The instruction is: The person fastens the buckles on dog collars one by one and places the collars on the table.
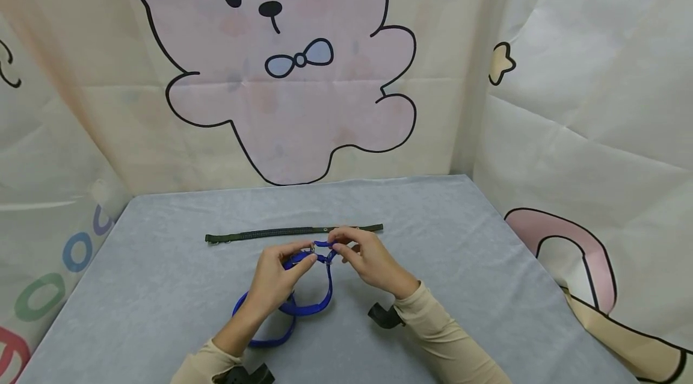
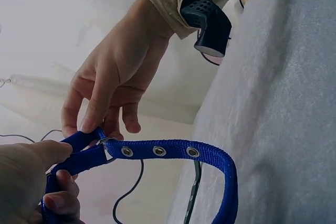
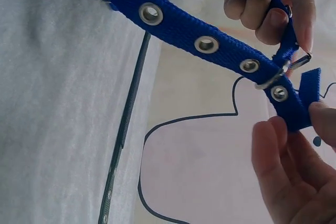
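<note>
A blue webbing pet harness (image 1: 308,310) is held up between both hands, its loops hanging over the table. Silver eyelets (image 2: 159,151) line one strap, which passes through a metal buckle (image 3: 300,60). With thumb and fingers, my left hand (image 1: 275,278) pinches the webbing beside the buckle. My right hand (image 1: 370,260) pinches the eyelet strap near its end, just past the buckle; the strap's tip (image 3: 311,85) is folded back at the thumb. Part of the harness is hidden behind the left hand and forearm.
Behind the hands, a dark green strap (image 1: 260,234) with small eyelets lies stretched out across the grey cloth-covered table (image 1: 487,312). Printed fabric walls (image 1: 433,161) stand at the back and both sides. Dark wrist cameras (image 1: 385,316) sit at both cuffs.
</note>
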`<state>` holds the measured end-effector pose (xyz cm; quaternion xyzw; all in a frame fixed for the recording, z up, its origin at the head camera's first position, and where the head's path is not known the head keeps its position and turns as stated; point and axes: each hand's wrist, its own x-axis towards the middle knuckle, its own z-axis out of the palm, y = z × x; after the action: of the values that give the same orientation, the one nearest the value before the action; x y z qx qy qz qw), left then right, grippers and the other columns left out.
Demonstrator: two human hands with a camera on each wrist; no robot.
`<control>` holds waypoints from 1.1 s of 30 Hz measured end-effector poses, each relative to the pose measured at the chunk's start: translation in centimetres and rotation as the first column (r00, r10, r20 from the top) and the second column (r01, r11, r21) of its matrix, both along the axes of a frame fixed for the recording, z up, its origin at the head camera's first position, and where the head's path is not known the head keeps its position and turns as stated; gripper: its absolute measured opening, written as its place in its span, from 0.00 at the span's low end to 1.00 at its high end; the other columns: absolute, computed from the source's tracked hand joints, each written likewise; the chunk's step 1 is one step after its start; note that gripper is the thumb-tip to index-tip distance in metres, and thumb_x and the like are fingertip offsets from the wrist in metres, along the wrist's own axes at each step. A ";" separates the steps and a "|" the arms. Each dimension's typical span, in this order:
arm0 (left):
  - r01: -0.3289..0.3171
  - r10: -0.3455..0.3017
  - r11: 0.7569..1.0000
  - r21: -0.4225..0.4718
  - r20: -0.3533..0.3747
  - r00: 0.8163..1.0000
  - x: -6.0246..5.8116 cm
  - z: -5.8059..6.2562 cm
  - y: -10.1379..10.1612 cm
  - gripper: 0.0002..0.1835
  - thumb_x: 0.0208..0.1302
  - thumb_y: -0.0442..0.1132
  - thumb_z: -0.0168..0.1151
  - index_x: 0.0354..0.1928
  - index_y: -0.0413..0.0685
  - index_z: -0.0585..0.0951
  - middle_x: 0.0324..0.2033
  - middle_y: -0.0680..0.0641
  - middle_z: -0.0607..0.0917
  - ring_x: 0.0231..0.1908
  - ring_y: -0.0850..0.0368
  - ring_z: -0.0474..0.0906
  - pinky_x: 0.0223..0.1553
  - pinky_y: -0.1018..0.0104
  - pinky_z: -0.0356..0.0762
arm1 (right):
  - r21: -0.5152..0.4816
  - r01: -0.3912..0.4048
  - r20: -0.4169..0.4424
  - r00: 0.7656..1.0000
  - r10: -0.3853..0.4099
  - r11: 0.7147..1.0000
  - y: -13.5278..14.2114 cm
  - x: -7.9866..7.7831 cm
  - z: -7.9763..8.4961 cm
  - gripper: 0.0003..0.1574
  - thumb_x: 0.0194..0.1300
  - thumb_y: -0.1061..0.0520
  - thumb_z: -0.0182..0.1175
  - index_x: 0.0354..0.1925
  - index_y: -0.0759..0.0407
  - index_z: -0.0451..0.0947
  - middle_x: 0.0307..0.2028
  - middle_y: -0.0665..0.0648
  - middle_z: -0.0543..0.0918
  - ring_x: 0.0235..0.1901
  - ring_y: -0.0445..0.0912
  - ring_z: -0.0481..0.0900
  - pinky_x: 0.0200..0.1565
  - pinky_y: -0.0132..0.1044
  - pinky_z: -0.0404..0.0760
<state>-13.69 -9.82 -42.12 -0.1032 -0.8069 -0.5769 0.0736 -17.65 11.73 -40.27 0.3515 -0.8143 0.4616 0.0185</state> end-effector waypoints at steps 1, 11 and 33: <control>-0.002 0.002 1.000 -0.002 0.002 1.000 0.0 0.0 0.0 0.16 0.66 0.39 0.69 0.54 0.42 0.86 0.19 0.51 0.75 0.15 0.68 0.61 0.19 0.73 0.61 | 0.013 -0.003 0.006 1.000 0.003 1.000 0.1 0.0 0.0 0.11 0.77 0.60 0.54 0.52 0.59 0.79 0.48 0.60 0.85 0.40 0.44 0.82 0.38 0.42 0.87; -0.014 0.014 1.000 -0.010 -0.010 1.000 -0.1 -0.1 0.2 0.14 0.66 0.37 0.69 0.52 0.45 0.87 0.17 0.52 0.71 0.15 0.68 0.60 0.19 0.73 0.60 | 0.058 -0.011 0.017 1.000 0.010 0.998 0.1 -0.1 0.0 0.11 0.76 0.60 0.55 0.52 0.59 0.80 0.49 0.59 0.86 0.40 0.44 0.83 0.40 0.35 0.86; 0.005 -0.005 1.000 0.005 0.007 1.000 0.1 -0.1 0.4 0.14 0.66 0.35 0.68 0.53 0.46 0.86 0.32 0.43 0.88 0.18 0.65 0.67 0.20 0.71 0.64 | 0.023 -0.029 0.078 0.997 0.027 0.999 -0.3 -0.3 -0.7 0.09 0.75 0.64 0.55 0.51 0.61 0.79 0.46 0.62 0.86 0.41 0.48 0.86 0.41 0.33 0.86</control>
<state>-13.56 -9.42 -42.24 -0.1030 -0.8054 -0.5796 0.0697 -17.91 11.43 -40.98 0.3449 -0.8150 0.4651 -0.0240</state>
